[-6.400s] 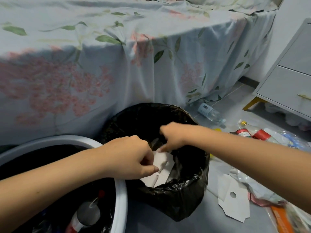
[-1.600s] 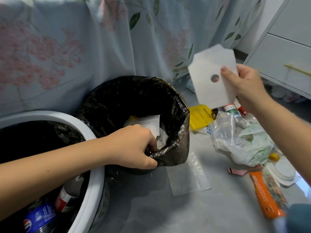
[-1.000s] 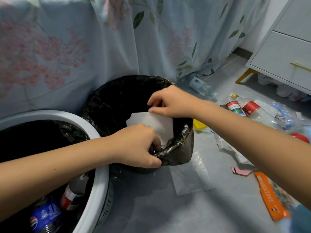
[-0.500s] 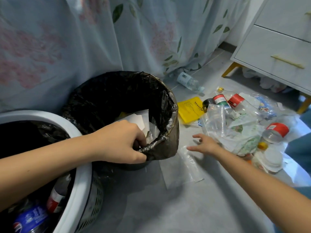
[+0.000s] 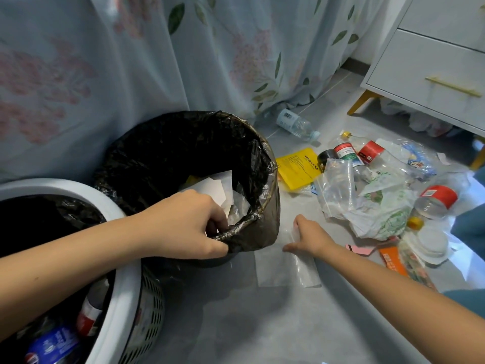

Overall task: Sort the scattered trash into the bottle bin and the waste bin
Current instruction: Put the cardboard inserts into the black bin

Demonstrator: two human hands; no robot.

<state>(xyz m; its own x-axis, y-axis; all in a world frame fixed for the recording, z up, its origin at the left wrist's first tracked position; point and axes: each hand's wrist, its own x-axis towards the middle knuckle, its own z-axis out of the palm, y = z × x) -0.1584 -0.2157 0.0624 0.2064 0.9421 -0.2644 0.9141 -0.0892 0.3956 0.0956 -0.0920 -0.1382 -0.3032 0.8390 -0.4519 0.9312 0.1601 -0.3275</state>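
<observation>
My left hand (image 5: 183, 224) grips the near rim of the waste bin (image 5: 265, 179), which is lined with a black bag and holds white card pieces. My right hand (image 5: 309, 236) lies spread, palm down, on a clear plastic bag (image 5: 286, 269) flat on the floor just right of that bin. The white bottle bin (image 5: 115, 290) at the lower left holds several bottles. Scattered trash lies to the right: a yellow packet (image 5: 298, 168), crumpled plastic bags (image 5: 367, 203), red-labelled bottles (image 5: 435, 198) and a clear bottle (image 5: 296, 124) by the bedsheet.
A floral bedsheet (image 5: 157, 61) hangs behind the bins. A white drawer cabinet (image 5: 433, 67) on gold legs stands at the upper right. An orange wrapper (image 5: 393, 261), a pink scrap (image 5: 359, 249) and a white lid (image 5: 430, 243) lie on the grey floor.
My right hand dropped the white card into the waste bin, then moved down and right onto the clear plastic bag on the floor. My left hand has kept hold of the bin rim.
</observation>
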